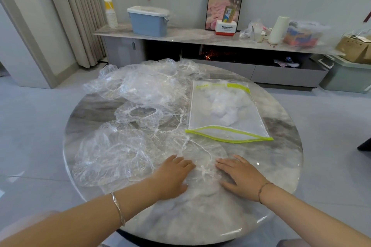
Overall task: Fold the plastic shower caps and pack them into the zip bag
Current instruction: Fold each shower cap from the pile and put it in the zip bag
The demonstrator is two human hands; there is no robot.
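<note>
**Both hands flat on one shower cap at the near edge**

The left hand (pixel 172 176) and right hand (pixel 241 176) lie palm-down with fingers straight, pressing on a clear shower cap (pixel 202 156) spread on the round marble surface (pixel 281 166); neither hand grips anything; the cap's gathered elastic edge runs between the two hands.

Beyond the left hand, loose shower caps (pixel 140 94) lie crumpled and overlapping across the left and far part of the surface; some touch the cap under the hands.

The zip bag (pixel 241 126) lies flat on the right, just past the pressed cap; its green-edged mouth faces the person and gapes open; a whitish bundle (pixel 222 106) sits inside, toward the bag's far end.

Behind the surface a long low sideboard (pixel 192 36) carries a blue lidded bin (pixel 148 22) and a framed picture (pixel 224 4).
</note>
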